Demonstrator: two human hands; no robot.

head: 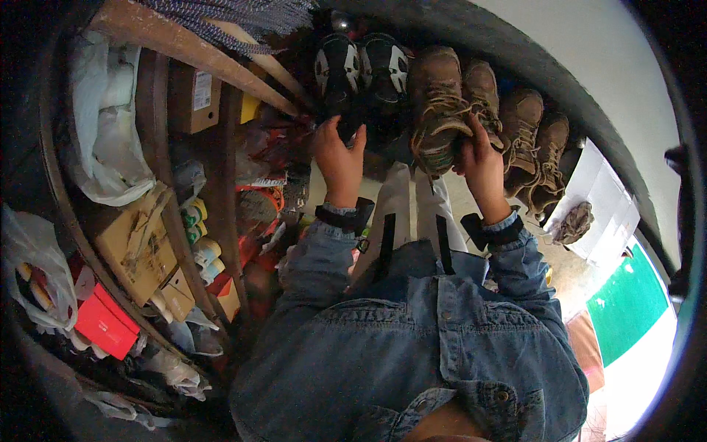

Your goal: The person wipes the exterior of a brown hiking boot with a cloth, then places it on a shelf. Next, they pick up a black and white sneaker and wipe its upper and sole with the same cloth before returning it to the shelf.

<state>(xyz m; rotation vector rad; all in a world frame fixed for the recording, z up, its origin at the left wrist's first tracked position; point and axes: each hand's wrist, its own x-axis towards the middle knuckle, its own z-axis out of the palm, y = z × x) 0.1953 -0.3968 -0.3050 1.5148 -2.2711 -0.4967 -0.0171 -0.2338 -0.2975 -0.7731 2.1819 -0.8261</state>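
My right hand [483, 166] grips a worn brown lace-up shoe [439, 83] near its heel and collar. That shoe looks larger than its brown mate [482, 91] beside it and partly covers it. My left hand [341, 166] is at the heel end of a black shoe with white trim [337, 72], its thumb and finger apart. Whether it touches the dark heel is hard to see. A matching black and white shoe [385, 72] stands alongside. Farther right is another brown lace-up pair, one shoe [523, 127] next to the other [551, 152].
A wooden shelf rack [235, 166] on my left holds cardboard boxes [138, 243], a red box [106, 322] and plastic bags [110, 121]. Wooden poles [210, 61] slant across the upper left. On my right, a crumpled rag [574, 222] lies on a white sheet [599, 193] by the wall.
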